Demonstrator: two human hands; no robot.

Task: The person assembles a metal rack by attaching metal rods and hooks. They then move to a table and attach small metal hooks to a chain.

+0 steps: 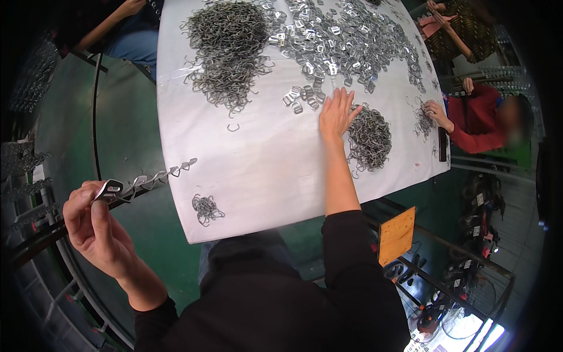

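Left hand (pixel 97 226), off the desk (pixel 264 170), pinches a chain of buckles (pixel 143 183); right hand (pixel 337 112) lies open, flat on the desk beside a wire heap (pixel 369 138)

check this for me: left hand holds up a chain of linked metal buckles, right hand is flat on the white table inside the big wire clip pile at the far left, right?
Not quite. In the head view the right hand lies flat on the white table beside the small wire clip pile at the right, not the big far one. The left hand does hold the buckle chain.
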